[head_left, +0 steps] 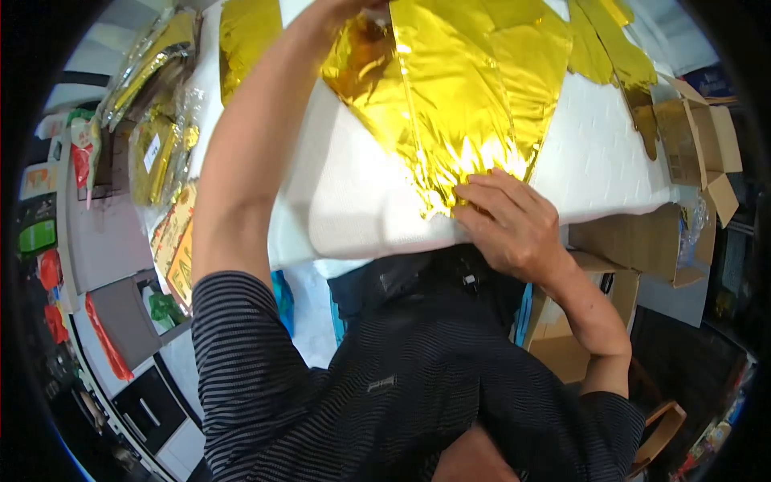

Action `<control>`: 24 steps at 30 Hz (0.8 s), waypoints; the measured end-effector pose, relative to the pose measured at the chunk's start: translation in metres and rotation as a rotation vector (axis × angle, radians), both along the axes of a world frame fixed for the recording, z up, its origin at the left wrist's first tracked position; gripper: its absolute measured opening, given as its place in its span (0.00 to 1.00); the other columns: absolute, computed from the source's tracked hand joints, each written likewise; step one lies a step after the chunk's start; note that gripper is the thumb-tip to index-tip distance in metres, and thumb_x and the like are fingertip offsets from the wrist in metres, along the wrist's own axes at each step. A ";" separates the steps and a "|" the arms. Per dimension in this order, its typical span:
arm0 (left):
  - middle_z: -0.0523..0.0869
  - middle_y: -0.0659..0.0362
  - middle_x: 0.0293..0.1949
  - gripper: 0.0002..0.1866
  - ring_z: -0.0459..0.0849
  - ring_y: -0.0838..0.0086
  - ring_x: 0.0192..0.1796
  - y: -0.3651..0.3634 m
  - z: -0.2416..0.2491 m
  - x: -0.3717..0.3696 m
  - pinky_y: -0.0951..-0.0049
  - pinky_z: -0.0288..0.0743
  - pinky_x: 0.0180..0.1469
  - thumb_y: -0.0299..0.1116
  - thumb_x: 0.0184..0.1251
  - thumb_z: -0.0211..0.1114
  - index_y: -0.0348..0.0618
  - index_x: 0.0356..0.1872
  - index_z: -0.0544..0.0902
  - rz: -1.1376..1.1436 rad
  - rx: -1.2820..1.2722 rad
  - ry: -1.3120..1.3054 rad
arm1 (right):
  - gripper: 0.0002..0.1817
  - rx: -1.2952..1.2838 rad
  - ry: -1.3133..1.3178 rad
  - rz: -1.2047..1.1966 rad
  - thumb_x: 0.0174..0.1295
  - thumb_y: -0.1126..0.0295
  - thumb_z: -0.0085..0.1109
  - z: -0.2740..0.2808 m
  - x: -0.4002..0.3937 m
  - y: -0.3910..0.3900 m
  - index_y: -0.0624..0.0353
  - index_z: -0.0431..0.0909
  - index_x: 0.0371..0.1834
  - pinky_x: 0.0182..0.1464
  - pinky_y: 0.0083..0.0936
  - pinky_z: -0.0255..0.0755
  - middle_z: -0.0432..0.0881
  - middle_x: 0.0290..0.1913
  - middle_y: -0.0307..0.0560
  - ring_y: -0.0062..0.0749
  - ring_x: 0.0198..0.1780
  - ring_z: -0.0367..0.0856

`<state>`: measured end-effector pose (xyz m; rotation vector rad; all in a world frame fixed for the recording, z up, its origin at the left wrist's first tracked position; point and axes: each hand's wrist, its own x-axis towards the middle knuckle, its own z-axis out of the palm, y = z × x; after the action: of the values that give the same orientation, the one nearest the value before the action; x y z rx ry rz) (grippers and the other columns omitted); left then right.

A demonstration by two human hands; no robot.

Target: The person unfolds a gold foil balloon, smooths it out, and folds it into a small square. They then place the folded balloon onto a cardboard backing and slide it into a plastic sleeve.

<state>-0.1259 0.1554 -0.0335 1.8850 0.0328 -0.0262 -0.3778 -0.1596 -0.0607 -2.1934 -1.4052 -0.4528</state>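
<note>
1. Across a white table cover [345,221], a gold foil sheet [458,88] was spread in front of a person in a striped shirt [233,337], its far part cut off at the top of the view and its narrowed end brought to the near edge.

2. That crinkled end was gripped by the right hand [514,221], its fingers bent over the foil and its thumb hidden. By this hold, it appeared, the creases were kept drawn together.

3. The left hand [353,4] was stretched to the far part of the sheet but largely cropped; whether it was open or closed could not be told. Its placing suggested that the foil was being steadied from both ends.

4. To either side, a left foil piece [247,44] and right foil pieces [606,40] were laid on the cover.

5. Plastic-wrapped packets [157,157] were heaped at the left, and cardboard boxes [626,241] were crowded near the right arm. Part of the cover was blocked from sight by the left forearm [261,136].
</note>
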 end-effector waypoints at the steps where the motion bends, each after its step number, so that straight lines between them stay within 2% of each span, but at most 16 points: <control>1: 0.83 0.56 0.21 0.07 0.77 0.75 0.19 -0.002 0.010 -0.007 0.71 0.68 0.20 0.25 0.60 0.72 0.30 0.27 0.87 -0.009 0.054 -0.012 | 0.14 0.022 0.025 -0.003 0.49 0.69 0.78 0.000 -0.001 0.000 0.55 0.87 0.40 0.59 0.42 0.84 0.89 0.48 0.44 0.42 0.53 0.88; 3: 0.82 0.59 0.18 0.06 0.74 0.76 0.17 -0.010 0.016 -0.021 0.70 0.65 0.19 0.25 0.59 0.72 0.32 0.26 0.88 0.010 0.176 -0.112 | 0.15 0.026 0.039 -0.005 0.50 0.67 0.79 0.004 -0.001 0.000 0.55 0.87 0.40 0.59 0.42 0.84 0.89 0.49 0.44 0.42 0.54 0.87; 4: 0.83 0.59 0.19 0.07 0.74 0.77 0.17 -0.001 0.005 -0.009 0.70 0.66 0.20 0.28 0.57 0.75 0.32 0.28 0.90 -0.019 0.139 -0.007 | 0.16 0.017 0.081 -0.010 0.51 0.65 0.80 0.005 -0.001 0.000 0.56 0.87 0.41 0.60 0.42 0.83 0.89 0.49 0.44 0.43 0.54 0.87; 5: 0.84 0.58 0.21 0.10 0.77 0.76 0.19 0.008 -0.013 0.008 0.70 0.69 0.21 0.30 0.56 0.76 0.31 0.31 0.90 -0.028 0.260 0.016 | 0.17 0.008 0.077 -0.007 0.52 0.63 0.80 0.004 0.000 0.001 0.55 0.87 0.42 0.59 0.42 0.83 0.89 0.50 0.43 0.43 0.54 0.87; 6: 0.85 0.58 0.22 0.13 0.79 0.75 0.20 0.005 -0.010 0.007 0.71 0.72 0.22 0.31 0.55 0.77 0.29 0.34 0.90 -0.036 0.378 0.044 | 0.17 0.009 0.068 -0.006 0.52 0.63 0.80 0.003 0.001 0.001 0.55 0.87 0.42 0.59 0.42 0.83 0.89 0.50 0.43 0.43 0.54 0.87; 10: 0.89 0.55 0.27 0.17 0.85 0.73 0.25 0.005 -0.008 -0.002 0.71 0.80 0.29 0.33 0.53 0.79 0.30 0.39 0.91 0.066 0.338 -0.099 | 0.16 0.015 0.069 -0.010 0.52 0.63 0.80 0.002 0.002 0.002 0.55 0.87 0.41 0.58 0.41 0.84 0.88 0.49 0.42 0.42 0.54 0.87; 12: 0.92 0.50 0.32 0.19 0.90 0.67 0.32 0.010 -0.013 0.007 0.69 0.85 0.39 0.32 0.52 0.79 0.31 0.44 0.91 0.070 0.291 0.061 | 0.16 0.020 0.068 -0.009 0.52 0.63 0.80 0.002 0.002 0.001 0.54 0.87 0.41 0.58 0.41 0.84 0.88 0.49 0.42 0.41 0.53 0.87; 13: 0.93 0.55 0.36 0.20 0.91 0.72 0.33 0.008 -0.023 0.007 0.71 0.84 0.40 0.33 0.54 0.82 0.35 0.47 0.91 0.042 0.396 -0.038 | 0.16 0.017 0.071 -0.009 0.52 0.64 0.80 0.002 0.002 0.001 0.55 0.87 0.41 0.58 0.41 0.84 0.88 0.50 0.42 0.41 0.53 0.87; 16: 0.94 0.54 0.38 0.23 0.91 0.72 0.34 0.014 -0.023 0.004 0.72 0.85 0.44 0.38 0.52 0.83 0.40 0.48 0.91 0.026 0.459 -0.012 | 0.15 0.017 0.077 -0.005 0.51 0.64 0.80 0.002 0.003 0.001 0.55 0.87 0.41 0.58 0.40 0.84 0.88 0.50 0.41 0.41 0.53 0.87; 24: 0.95 0.55 0.39 0.21 0.93 0.68 0.38 0.013 -0.027 0.009 0.70 0.84 0.49 0.38 0.52 0.82 0.44 0.48 0.93 0.045 0.618 -0.074 | 0.16 0.031 0.095 0.005 0.51 0.65 0.80 0.000 0.004 0.001 0.55 0.87 0.41 0.57 0.39 0.84 0.88 0.49 0.42 0.41 0.52 0.87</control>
<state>-0.1171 0.1686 -0.0603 2.5007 0.0354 0.0949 -0.3738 -0.1589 -0.0606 -2.1574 -1.3443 -0.3619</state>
